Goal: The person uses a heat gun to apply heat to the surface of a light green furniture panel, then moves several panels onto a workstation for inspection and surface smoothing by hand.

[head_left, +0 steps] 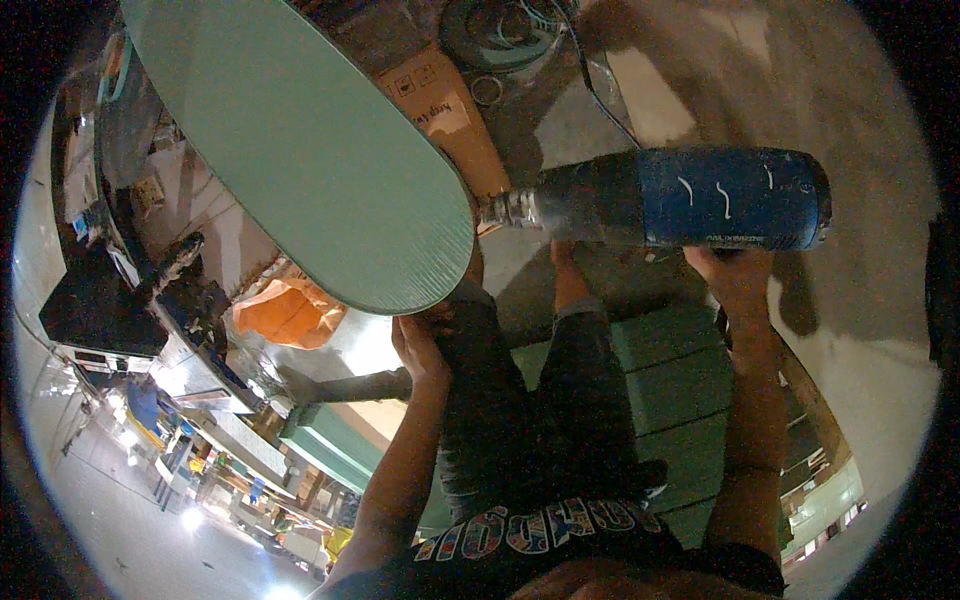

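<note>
A long pale green panel (320, 160) with a rounded end stretches from the upper left toward my lap. My left hand (422, 345) grips its near rounded edge, with part of the fingers hidden behind the panel. A blue and black heat gun (735, 200) lies level across the right side of the view. My right hand (735, 272) is closed round its handle from below; the handle itself is mostly hidden. The gun's metal nozzle (515, 209) points left, close to the panel's right edge. I cannot tell whether they touch.
Beyond the panel is a brown cardboard box (450, 115). The gun's dark cord (590, 85) runs up past coiled hose (500, 35). An orange bag (290, 312) sits to the left, near stacked green pieces (330, 445). Green slats (670, 400) lie beside my legs.
</note>
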A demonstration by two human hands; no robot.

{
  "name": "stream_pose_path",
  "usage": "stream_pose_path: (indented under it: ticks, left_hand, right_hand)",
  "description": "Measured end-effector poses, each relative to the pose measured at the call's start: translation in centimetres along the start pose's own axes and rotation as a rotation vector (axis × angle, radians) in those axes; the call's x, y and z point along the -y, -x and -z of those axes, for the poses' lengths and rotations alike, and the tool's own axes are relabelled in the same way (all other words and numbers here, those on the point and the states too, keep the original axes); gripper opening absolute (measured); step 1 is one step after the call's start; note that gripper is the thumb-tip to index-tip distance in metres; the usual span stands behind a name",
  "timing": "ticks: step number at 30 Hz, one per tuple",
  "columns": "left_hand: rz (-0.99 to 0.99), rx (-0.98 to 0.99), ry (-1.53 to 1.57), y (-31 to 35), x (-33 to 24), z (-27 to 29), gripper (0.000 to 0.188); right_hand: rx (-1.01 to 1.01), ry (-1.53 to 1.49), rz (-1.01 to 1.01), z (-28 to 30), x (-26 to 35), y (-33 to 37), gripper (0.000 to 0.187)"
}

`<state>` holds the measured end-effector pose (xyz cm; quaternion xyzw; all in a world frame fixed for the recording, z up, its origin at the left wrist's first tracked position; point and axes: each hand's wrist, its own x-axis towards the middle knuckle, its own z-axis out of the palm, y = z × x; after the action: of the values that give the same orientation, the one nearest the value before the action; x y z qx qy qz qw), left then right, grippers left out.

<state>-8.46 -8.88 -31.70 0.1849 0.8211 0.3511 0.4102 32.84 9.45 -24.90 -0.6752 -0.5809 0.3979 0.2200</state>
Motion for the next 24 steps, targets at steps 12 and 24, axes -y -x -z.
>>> stream_pose_path:
  ticks: [12,24]
  left_hand:
    - [-0.026,-0.149,0.429,-4.2,-11.1,1.3,0.055]
    - [-0.059,0.070,0.530,-5.2,-15.8,0.0,0.040]
  right_hand:
    - [0.178,0.509,0.143,-0.2,11.0,-1.3,0.035]
    - [0.445,0.629,0.104,-8.4,17.9,-3.8,0.024]
